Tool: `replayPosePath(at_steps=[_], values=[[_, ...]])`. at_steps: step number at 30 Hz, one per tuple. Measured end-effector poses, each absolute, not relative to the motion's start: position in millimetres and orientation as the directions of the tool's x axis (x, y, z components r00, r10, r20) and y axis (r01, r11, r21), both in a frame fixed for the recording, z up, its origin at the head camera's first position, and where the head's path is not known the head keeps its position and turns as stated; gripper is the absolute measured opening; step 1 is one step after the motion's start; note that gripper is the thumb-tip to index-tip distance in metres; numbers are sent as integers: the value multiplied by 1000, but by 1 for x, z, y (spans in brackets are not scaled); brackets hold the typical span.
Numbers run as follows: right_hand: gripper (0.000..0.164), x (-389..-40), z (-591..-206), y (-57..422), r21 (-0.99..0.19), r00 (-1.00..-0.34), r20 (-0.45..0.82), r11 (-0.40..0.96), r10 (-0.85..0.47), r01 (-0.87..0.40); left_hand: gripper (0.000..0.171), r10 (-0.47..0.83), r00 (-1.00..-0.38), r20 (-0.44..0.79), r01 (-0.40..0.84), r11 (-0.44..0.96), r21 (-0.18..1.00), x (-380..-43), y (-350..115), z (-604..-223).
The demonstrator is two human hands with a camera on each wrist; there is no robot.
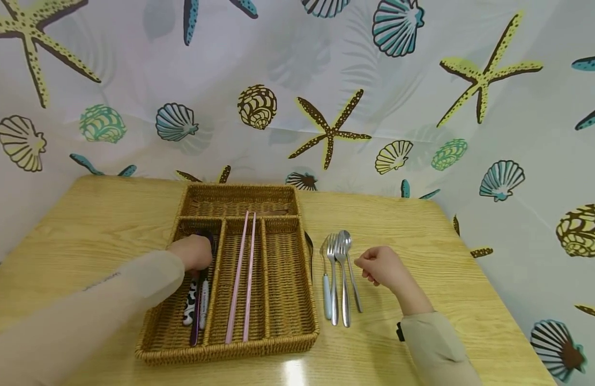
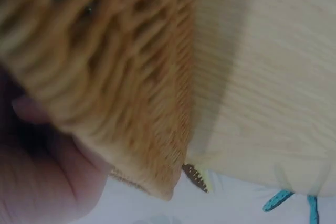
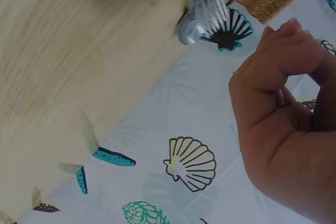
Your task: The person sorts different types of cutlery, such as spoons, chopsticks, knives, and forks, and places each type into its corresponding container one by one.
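My left hand [image 1: 193, 253] reaches into the left compartment of a woven basket [image 1: 290, 343]. Around it lie utensils with a cow-print handle [image 1: 190, 303], a dark purple handle [image 1: 195, 316] and a white handle [image 1: 203, 305]. A dark rounded utensil head shows just past the fingers. The left fingertips are hidden, so any grip is unclear; the left wrist view shows the hand [image 2: 52, 177] beside the basket wall. My right hand [image 1: 383, 266] hovers with loosely curled fingers, holding nothing. To its left lie two metal forks [image 1: 344, 300], a metal spoon [image 1: 357, 292] and a blue-handled utensil [image 1: 327, 297].
Two pink chopsticks [image 1: 237, 284] lie in the basket's middle compartment, reaching over the back divider. A dark spoon [image 1: 309, 247] lies along the basket's right side. Wooden table [image 1: 99, 225] surrounds the basket. A cloth [image 1: 278, 59] printed with shells and starfish hangs behind.
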State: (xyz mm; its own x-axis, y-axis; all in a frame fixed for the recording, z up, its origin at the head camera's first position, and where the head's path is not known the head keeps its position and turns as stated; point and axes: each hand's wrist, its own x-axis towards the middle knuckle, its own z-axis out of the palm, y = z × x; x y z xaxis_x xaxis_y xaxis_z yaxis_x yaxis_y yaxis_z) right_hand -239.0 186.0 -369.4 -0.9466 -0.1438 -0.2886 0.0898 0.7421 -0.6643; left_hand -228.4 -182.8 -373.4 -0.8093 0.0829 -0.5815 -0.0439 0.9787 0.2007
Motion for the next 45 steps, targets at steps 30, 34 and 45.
replayPosePath(at_steps=[30, 34, 45], values=[[29, -252, -408, 175, -339, -952, -290, 941, -101, 4, 42, 42, -953, -300, -3, 989, 147, -223, -168, -334], [33, -255, -410, 181, -398, -941, -320, 917, -109, 30, 42, 53, -955, -291, 3, 985, 173, -223, -168, -333], [31, -261, -404, 200, -684, -882, -439, 701, -174, 202, 45, 54, -966, -254, -9, 970, 243, -225, -174, -330]])
